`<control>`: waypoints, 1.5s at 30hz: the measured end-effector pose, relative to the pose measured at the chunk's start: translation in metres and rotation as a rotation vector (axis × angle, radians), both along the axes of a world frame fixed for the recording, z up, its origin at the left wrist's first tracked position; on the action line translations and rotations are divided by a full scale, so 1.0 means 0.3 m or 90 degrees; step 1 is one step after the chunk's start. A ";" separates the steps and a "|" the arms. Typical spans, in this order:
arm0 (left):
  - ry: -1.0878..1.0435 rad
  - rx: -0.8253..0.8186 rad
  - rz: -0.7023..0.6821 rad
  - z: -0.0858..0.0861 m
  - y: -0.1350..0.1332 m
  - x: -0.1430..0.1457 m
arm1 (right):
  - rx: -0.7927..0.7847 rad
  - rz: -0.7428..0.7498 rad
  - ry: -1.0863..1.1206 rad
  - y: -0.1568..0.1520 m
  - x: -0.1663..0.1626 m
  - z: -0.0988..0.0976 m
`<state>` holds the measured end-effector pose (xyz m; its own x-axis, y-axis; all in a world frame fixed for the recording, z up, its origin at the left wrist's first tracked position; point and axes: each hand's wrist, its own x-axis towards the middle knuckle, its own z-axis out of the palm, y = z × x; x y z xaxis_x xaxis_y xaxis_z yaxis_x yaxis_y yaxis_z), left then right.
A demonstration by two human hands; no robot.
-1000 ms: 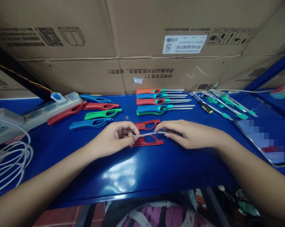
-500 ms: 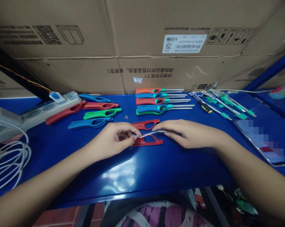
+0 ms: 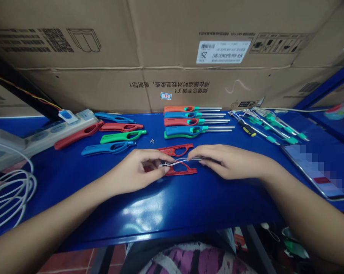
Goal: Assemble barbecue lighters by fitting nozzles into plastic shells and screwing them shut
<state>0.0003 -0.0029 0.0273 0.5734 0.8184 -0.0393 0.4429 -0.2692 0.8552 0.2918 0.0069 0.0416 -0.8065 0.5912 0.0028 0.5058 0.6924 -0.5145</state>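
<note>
A thin wire (image 3: 174, 162) is pinched at one end by the left hand (image 3: 137, 169) and at the other by the right hand (image 3: 225, 161), just above the red shell (image 3: 183, 170) on the table (image 3: 166, 205).

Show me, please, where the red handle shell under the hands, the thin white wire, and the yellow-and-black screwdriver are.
red handle shell (image 3: 186, 171), head view, on its right end.
thin white wire (image 3: 176, 163), head view, mid-length between the hands.
yellow-and-black screwdriver (image 3: 248, 129), head view, on its grip.
</note>
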 end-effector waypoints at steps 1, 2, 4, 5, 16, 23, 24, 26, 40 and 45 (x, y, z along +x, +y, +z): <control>-0.009 -0.013 -0.001 0.000 -0.001 0.002 | -0.005 -0.003 -0.002 -0.001 -0.001 0.001; -0.020 -0.023 0.001 0.000 -0.002 0.005 | -0.012 -0.006 -0.005 -0.002 -0.002 0.003; -0.035 -0.039 0.014 -0.001 -0.001 0.008 | -0.022 -0.010 -0.009 -0.004 -0.004 0.005; -0.038 -0.050 0.024 -0.003 0.001 0.009 | -0.023 -0.008 -0.012 -0.005 -0.005 0.005; -0.046 -0.126 0.058 -0.023 0.014 0.005 | 0.002 0.025 -0.007 -0.003 -0.010 -0.010; -0.039 -0.093 0.063 -0.015 0.016 0.006 | 0.008 0.028 -0.039 -0.009 -0.010 -0.007; -0.042 -0.088 0.060 -0.015 0.016 0.005 | 0.007 0.024 -0.038 -0.009 -0.010 -0.008; -0.059 -0.082 0.050 -0.015 0.016 0.002 | 0.009 0.012 -0.037 -0.007 -0.010 -0.012; -0.127 -0.104 0.062 0.007 0.021 -0.003 | 0.000 -0.008 0.003 0.005 -0.003 -0.014; -0.146 -0.102 0.069 0.006 0.025 -0.001 | 0.010 -0.004 0.007 0.005 0.000 -0.015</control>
